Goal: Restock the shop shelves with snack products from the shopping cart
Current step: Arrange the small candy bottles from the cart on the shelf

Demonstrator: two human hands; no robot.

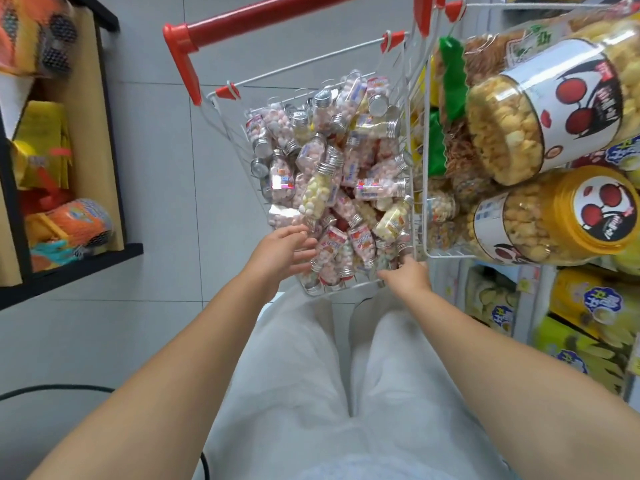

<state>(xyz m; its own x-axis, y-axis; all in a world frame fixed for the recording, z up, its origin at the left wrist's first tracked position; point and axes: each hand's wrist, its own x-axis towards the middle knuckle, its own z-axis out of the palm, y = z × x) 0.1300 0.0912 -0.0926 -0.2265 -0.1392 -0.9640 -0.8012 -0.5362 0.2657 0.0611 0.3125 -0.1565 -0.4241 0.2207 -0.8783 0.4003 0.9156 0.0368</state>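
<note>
While candy bottles (322,188) fill the cart (277,16), left grip (280,252) spreads open; right grip (407,277) unclear.

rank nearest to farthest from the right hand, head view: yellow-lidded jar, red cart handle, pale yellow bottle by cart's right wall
1. pale yellow bottle, just ahead of the right hand
2. yellow-lidded jar, off to the right
3. red cart handle, far end

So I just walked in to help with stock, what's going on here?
A person stands over a small shopping cart piled with silver-capped candy bottles. Both hands reach into its near end: the left hand lies open against the bottles, the right hand is at the right corner, fingers hidden. Nothing is lifted out yet.
</note>
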